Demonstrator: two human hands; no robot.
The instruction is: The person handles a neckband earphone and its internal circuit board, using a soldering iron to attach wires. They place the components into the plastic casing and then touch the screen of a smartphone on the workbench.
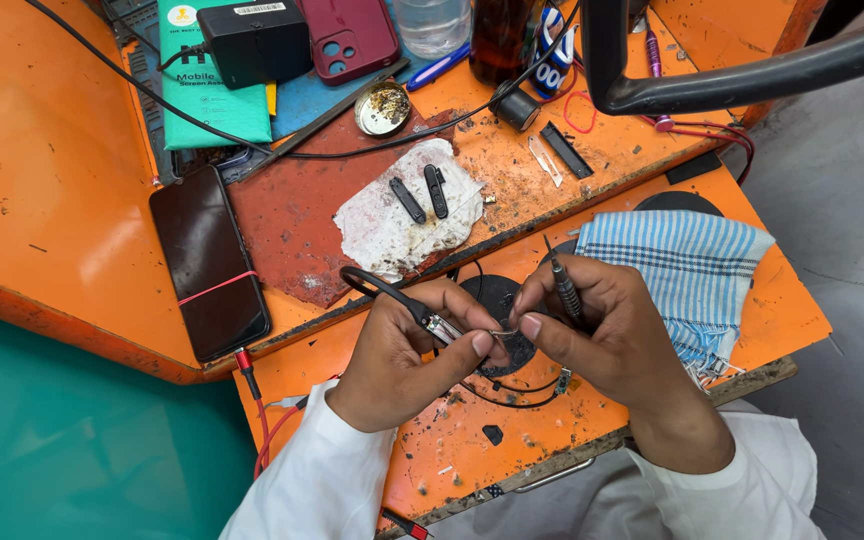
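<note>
My left hand point(402, 355) grips black-handled tweezers point(392, 292), whose metal tip reaches toward a tiny metal part point(503, 333) pinched between the fingertips of both hands. My right hand point(612, 340) holds a thin dark screwdriver point(563, 283) tucked between its fingers, tip pointing up and away, while its thumb and forefinger touch the small part. Both hands hover over a black round disc point(497, 295) on the lower orange shelf point(752, 300). Thin black wires point(512, 397) and a small circuit piece point(562, 381) lie just under my right hand.
A white stained cloth point(382, 235) carries two small black parts point(422, 195). A dark phone with a red band point(210, 260) lies left. A blue striped cloth point(692, 265) sits right. Farther back are a black adapter point(255, 40), a maroon phone point(349, 35), a green packet point(202, 100), a small tin point(382, 107) and a black lamp arm point(752, 75).
</note>
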